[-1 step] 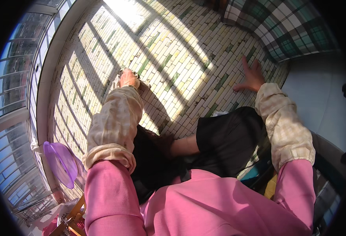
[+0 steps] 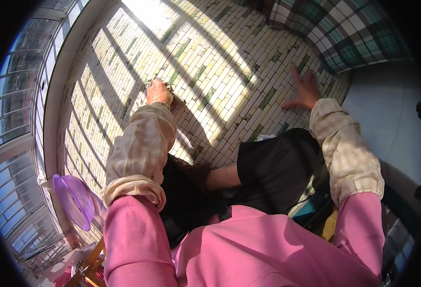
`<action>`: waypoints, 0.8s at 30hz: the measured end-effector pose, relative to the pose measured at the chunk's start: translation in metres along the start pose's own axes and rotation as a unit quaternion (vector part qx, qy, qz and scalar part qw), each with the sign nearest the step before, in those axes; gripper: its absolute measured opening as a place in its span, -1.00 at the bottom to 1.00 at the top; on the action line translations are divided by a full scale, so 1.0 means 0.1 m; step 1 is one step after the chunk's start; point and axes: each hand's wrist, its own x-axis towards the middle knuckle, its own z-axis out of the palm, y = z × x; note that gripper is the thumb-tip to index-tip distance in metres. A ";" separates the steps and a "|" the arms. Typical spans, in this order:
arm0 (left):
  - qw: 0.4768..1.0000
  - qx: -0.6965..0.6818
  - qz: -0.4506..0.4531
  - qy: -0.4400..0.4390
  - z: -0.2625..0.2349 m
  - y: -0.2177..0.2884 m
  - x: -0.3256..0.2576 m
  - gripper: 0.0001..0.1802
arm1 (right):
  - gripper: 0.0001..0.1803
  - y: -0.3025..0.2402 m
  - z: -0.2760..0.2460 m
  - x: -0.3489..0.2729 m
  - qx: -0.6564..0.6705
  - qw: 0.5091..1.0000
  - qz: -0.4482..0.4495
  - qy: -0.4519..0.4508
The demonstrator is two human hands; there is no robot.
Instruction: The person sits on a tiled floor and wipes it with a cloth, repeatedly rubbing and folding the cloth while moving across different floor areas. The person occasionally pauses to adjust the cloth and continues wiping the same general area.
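Note:
My left hand (image 2: 159,92) presses down on the mosaic tiled floor (image 2: 220,52), its fingers closed over a small brownish rag (image 2: 171,99) that shows at the hand's edge. My right hand (image 2: 305,91) rests flat on the tiles further right, fingers spread, holding nothing. Both forearms wear cream checked sleeve covers over pink sleeves. My black-clad knees are bent just below the hands.
A purple plastic basin (image 2: 74,201) lies at the lower left by a white curb and glazed railing (image 2: 9,143). A green plaid cloth (image 2: 354,33) covers the upper right. A pale grey surface (image 2: 387,119) borders the tiles on the right. Sunlight stripes the floor.

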 end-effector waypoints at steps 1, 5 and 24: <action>0.999 0.010 0.021 0.032 0.12 0.25 -0.02 -0.71 | 0.48 0.01 0.01 0.00 0.001 1.000 0.003 0.015; 0.953 -0.026 0.280 0.111 0.52 1.45 -0.41 -0.75 | 0.47 -0.06 -0.02 0.05 -0.007 1.000 0.020 -0.014; 0.997 -0.003 -0.049 0.064 -0.26 0.40 0.41 -0.69 | 0.47 -0.07 -0.05 -0.05 -0.012 1.000 0.026 0.005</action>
